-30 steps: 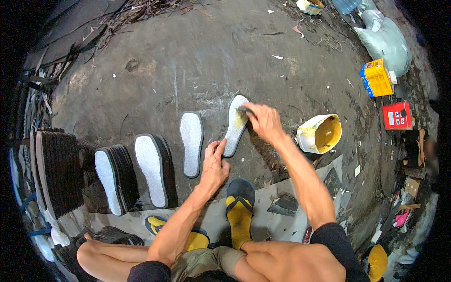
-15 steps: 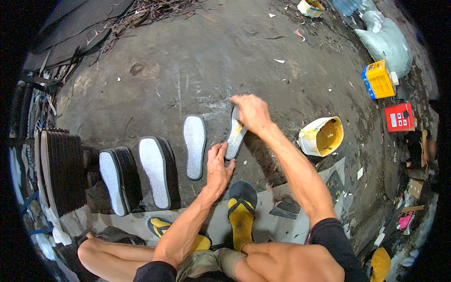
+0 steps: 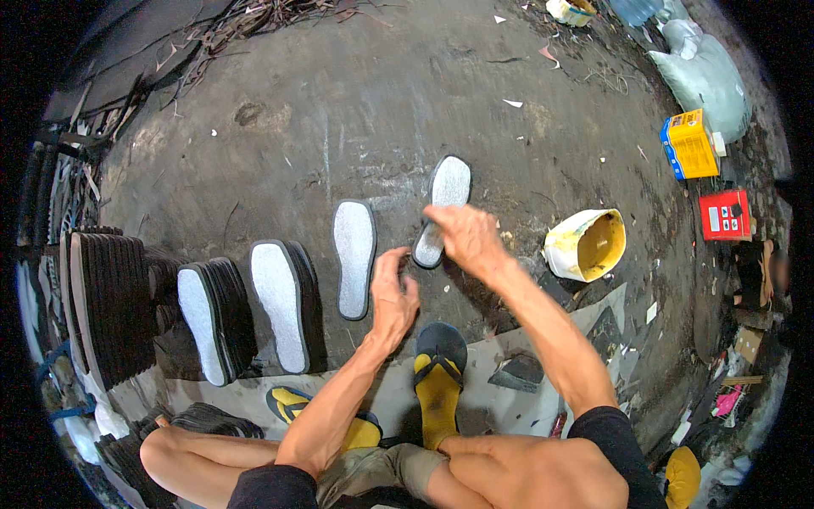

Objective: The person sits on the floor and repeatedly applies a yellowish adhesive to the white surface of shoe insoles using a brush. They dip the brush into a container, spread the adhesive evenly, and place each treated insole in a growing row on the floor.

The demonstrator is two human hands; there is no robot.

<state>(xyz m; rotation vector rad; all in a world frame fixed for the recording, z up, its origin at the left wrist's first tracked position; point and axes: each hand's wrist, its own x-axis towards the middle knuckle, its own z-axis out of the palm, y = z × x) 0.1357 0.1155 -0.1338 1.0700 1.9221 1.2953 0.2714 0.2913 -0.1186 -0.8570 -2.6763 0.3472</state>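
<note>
A shoe sole point(image 3: 450, 182) with a speckled pale grey face and dark rim lies on the ground in front of me. My right hand point(image 3: 471, 240) is closed over its middle; whatever the fingers hold, if anything, is hidden. Just short of the sole's near end, my left hand point(image 3: 395, 299) holds nothing, its fingers bent and apart from the thumb. Left of it lies another pale sole point(image 3: 354, 254). Further left are two piles of soles, one topped by a pale sole point(image 3: 277, 305), the other by a smaller-looking pale sole point(image 3: 202, 327).
A white tub point(image 3: 566, 248) smeared with yellow-brown paste lies tilted at the right. Dark stacked soles point(image 3: 110, 305) stand at the far left. My sandalled foot point(image 3: 439, 373) is close below the hands. A yellow box point(image 3: 691, 146) and a red box point(image 3: 725, 214) line the right side.
My right hand has come nearer along the sole, which now lies farther away. Its yellow smear no longer shows. My left hand has let go of the sole's near end.
</note>
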